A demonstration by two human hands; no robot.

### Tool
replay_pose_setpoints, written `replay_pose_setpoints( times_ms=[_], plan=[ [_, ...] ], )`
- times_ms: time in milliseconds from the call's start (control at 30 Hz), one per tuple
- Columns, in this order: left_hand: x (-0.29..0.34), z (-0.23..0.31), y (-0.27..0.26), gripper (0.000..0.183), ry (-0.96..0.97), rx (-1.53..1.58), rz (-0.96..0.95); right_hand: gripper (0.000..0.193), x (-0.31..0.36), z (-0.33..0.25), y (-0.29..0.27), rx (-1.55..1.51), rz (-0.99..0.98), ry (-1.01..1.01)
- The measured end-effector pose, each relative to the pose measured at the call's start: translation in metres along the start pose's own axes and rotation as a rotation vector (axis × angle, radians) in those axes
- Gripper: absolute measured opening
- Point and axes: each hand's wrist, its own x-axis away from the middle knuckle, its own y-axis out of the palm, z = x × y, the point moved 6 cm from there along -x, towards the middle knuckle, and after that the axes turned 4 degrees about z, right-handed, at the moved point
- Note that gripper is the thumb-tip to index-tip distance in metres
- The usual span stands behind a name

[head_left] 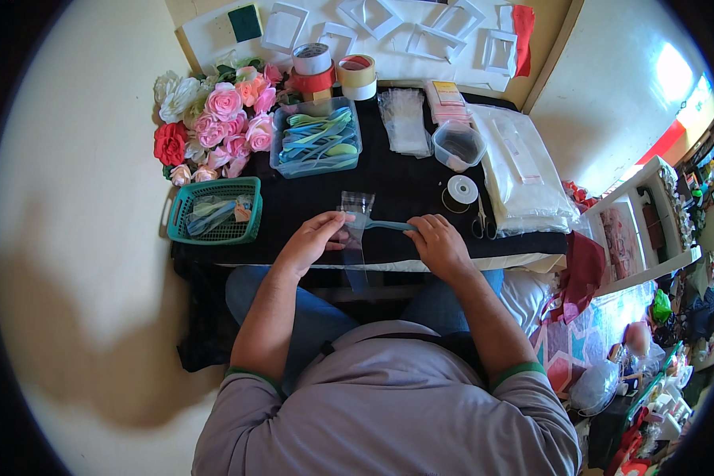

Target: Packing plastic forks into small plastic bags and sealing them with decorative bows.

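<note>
At the table's near edge, my left hand (320, 232) pinches a clear plastic bag (355, 258) that hangs partly over the edge. My right hand (438, 242) grips the handle end of a light blue plastic spoon (390, 225). The spoon lies sideways, its head at the bag beside my left fingers; whether it is inside or behind the film I cannot tell. Beyond my hands stands a clear tub (317, 168) full of blue and green plastic cutlery. To the left, a green basket (250, 186) holds bagged cutlery.
Scissors (479, 224) and a spool (462, 190) lie right of my hands. Behind them are a clear container (458, 147), small plastic bags (405, 123) and a stack of large bags (523, 178). Artificial flowers (222, 103) and tape rolls (312, 59) occupy the back left.
</note>
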Motion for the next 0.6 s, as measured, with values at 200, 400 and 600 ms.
replay_pose_setpoints(
  times_ms=[200, 400, 600],
  plan=[
    [0.011, 0.005, 0.023, 0.034, -0.030, -0.028, -0.103, 0.018, -0.002, -0.024, -0.020, -0.096, -0.009, -0.061],
    [0.019, 0.017, 0.031, 0.030, 0.128, -0.029, -0.034, 0.026, -0.006, -0.025, -0.040, -0.292, -0.008, 0.141],
    [0.033, 0.032, 0.049, 0.028, 0.248, 0.072, 0.047, 0.028, 0.008, -0.013, -0.024, -0.854, -0.056, 0.632]
  ],
)
